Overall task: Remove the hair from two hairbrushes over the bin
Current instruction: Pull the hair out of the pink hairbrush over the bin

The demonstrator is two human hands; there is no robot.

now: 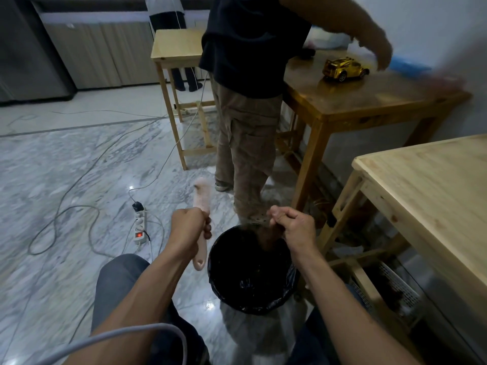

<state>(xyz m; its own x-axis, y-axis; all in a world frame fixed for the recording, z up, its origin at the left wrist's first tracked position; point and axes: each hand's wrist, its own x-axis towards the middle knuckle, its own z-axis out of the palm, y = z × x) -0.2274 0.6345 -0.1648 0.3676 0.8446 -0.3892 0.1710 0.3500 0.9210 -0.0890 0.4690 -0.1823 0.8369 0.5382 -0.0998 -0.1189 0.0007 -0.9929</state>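
Observation:
My left hand (187, 227) grips a pale pink hairbrush (201, 198) around its middle, head up and handle end hanging down, just left of the bin. My right hand (292, 227) is over the far rim of the bin (218, 272), fingers pinched on a clump of brown hair (266, 239) that hangs down into it. The bin is round, lined with a black bag, and stands on the floor between my knees. Only one hairbrush is in view.
A person in a dark top and khaki trousers (245, 143) stands just beyond the bin at a brown table (369, 101) with a gold toy car (345, 68). A light wooden table (432, 188) is at right. A power strip (139, 227) and cables lie on the marble floor at left.

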